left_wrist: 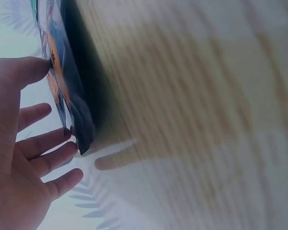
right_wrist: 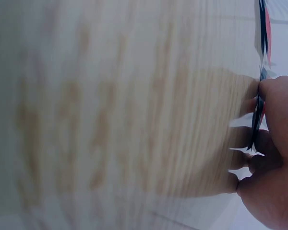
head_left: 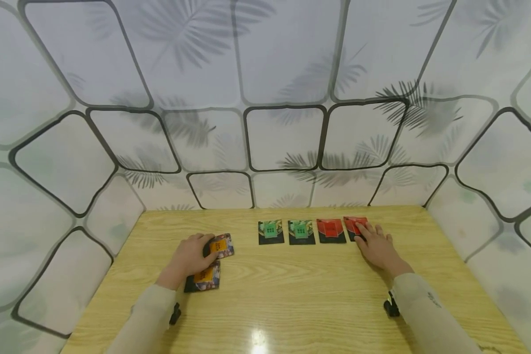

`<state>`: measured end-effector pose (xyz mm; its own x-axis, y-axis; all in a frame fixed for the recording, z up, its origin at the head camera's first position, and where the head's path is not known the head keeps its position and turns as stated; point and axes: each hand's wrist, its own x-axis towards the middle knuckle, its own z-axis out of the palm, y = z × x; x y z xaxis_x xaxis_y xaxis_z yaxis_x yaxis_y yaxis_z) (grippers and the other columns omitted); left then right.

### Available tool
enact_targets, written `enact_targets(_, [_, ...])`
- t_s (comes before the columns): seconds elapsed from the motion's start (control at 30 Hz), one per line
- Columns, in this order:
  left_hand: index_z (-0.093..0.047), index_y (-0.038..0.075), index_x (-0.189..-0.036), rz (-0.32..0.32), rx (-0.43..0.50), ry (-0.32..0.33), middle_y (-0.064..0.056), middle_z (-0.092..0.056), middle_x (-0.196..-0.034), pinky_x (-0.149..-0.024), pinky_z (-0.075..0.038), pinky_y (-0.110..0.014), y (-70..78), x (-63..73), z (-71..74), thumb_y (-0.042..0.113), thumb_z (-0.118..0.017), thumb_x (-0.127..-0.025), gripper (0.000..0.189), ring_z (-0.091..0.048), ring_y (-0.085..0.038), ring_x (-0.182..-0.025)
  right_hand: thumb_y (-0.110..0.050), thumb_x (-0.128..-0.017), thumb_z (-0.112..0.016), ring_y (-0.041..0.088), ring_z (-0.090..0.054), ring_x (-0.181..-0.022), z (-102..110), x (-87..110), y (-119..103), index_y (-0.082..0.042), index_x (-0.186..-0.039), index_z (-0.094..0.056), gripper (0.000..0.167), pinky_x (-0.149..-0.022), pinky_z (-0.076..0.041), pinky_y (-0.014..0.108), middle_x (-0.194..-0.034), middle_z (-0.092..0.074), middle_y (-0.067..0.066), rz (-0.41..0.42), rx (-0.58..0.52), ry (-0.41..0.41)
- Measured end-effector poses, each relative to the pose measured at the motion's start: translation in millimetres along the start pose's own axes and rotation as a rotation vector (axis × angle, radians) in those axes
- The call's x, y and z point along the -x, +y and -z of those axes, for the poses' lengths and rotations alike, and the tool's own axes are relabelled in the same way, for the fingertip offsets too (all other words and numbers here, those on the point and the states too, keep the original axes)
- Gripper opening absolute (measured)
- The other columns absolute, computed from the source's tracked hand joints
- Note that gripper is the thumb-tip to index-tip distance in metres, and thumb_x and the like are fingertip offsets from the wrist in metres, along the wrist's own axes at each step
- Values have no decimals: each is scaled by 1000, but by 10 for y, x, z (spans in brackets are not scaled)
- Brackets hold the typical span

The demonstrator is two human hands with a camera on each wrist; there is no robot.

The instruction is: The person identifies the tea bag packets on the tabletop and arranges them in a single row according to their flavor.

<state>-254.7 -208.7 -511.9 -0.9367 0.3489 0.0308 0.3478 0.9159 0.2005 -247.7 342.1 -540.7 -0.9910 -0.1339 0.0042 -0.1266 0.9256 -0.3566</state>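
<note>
My left hand holds the left edge of a small flat packet with an orange label, thumb at its lower side and fingers at its upper side. Just below, a second orange-labelled packet lies partly under the hand. The left wrist view shows the thumb against the packets' edges, fingers spread. My right hand rests on the outer red packet, its fingers extended over the right side. In the right wrist view the packet is seen edge-on beside the thumb.
Left of the outer red packet lie another red packet and two green-labelled packets, forming a row near the back of the wooden table. Patterned white fabric walls enclose the back and sides. A dark wrist device sits under the right sleeve.
</note>
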Motion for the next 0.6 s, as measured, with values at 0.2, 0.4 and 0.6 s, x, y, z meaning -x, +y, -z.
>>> enact_targets(0.2, [-57,4,-149,8,-30,-9,-28,-61,-143,-104,-49,-69,19,28,25,38,-64,-103,58,-60,-50,-128,-35,-115,-40,70,-19,-148,4,5,-1,2,-162,-35,60,-111,-19,88,-163,-29,39,7,6,0])
enact_targets(0.4, [-61,5,-146,16,-78,17,-24,-65,-123,-91,-55,-62,8,28,16,40,-66,-102,56,-65,-43,-106,-35,-115,-40,70,-17,-149,7,13,-8,2,-162,-34,60,-112,-17,88,-164,-27,39,4,-8,-9])
enact_targets(0.6, [-64,6,-143,25,-90,21,-20,-65,-109,-82,-56,-58,3,30,29,42,-68,-101,56,-65,-38,-94,-35,-115,-39,70,-17,-148,21,22,-21,2,-162,-33,60,-112,-17,88,-164,-27,39,6,-16,-5])
